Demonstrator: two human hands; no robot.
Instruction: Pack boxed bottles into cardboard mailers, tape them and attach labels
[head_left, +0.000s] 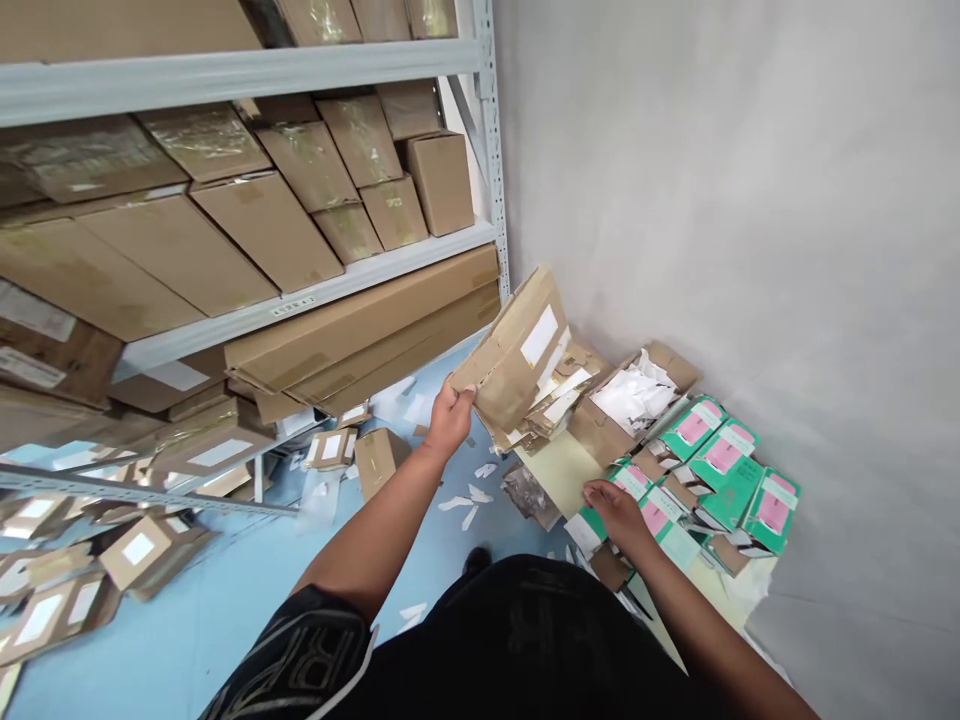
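Note:
My left hand [450, 415] is closed on the lower corner of a flattened brown cardboard box [514, 355] with a white label, held tilted above a pile of opened cardboard mailers [559, 400]. My right hand [619, 510] reaches down with fingers curled onto the green and pink packets [656, 510] lying on the floor by the wall. More green and pink packets [724, 465] spread to the right. An open box of white paper bits [637, 390] sits behind them.
A metal shelf rack [300, 300] full of brown cartons fills the left. Small labelled boxes [142, 550] and torn paper strips [469, 500] litter the blue floor. A grey wall [750, 200] rises on the right.

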